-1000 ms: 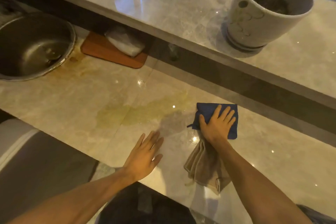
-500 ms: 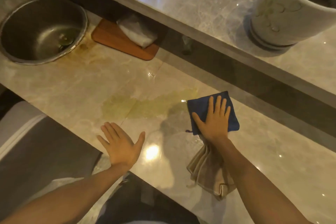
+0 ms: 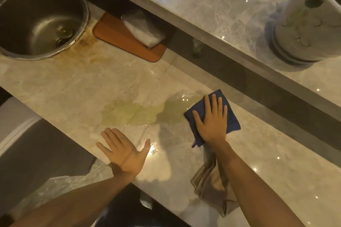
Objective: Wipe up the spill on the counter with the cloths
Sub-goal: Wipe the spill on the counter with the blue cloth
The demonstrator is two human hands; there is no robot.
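A yellowish spill [image 3: 140, 113] spreads across the pale marble counter [image 3: 73, 86]. My right hand [image 3: 212, 121] lies flat, fingers spread, on a folded blue cloth [image 3: 233, 121] whose left edge touches the right end of the spill. A beige cloth [image 3: 210, 186] lies crumpled under my right forearm, nearer the front edge. My left hand [image 3: 123, 151] rests flat on the counter near its front edge, just below the spill, fingers apart and holding nothing.
A round steel sink [image 3: 36, 20] sits at the far left with brownish stains beside it. A wooden board [image 3: 118, 38] carries a white folded pack [image 3: 142, 29]. A raised marble ledge [image 3: 221, 16] behind holds a large white plant pot [image 3: 302, 24].
My right hand has slid the blue cloth leftward until it meets the spill. My left hand has turned and settled flat near the front edge.
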